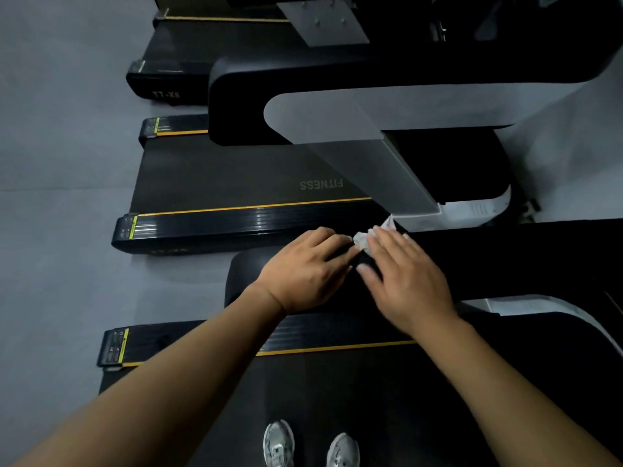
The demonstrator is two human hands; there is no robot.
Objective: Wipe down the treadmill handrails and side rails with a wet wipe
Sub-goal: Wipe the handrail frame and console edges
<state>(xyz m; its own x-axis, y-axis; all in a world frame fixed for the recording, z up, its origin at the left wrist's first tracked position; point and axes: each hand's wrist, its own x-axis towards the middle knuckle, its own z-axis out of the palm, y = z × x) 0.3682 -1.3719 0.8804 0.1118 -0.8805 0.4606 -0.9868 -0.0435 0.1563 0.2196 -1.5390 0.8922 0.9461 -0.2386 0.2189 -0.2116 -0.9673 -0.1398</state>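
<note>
Pressing a crumpled white wet wipe [363, 239] onto the black handrail [505, 261], the right hand [406, 281] lies with its fingers fairly straight and spread, a wide, flat grip with the wipe bunched under the fingertips. The left hand [303, 269] rests on the same handrail just to the left, its bent fingers reaching the wipe's near end; whether that grip pinches the wipe or only touches it cannot be told. The wipe sits on the far edge of the handrail, between the two hands.

Below the handrail runs the ribbed black side rail [188, 345], edged with a yellow line, and beside it the dark belt [337, 399], on which a pair of pale shoes [278, 443] stands at the near edge.

Farther off, a neighbouring treadmill [219, 173] lies parallel, its belt printed FITNESS, with a grey upright [381, 173] slanting down to its base near the wipe. A third treadmill [161, 92], marked TT-X6, lies beyond it. Grey floor [50, 163] fills the left side.
</note>
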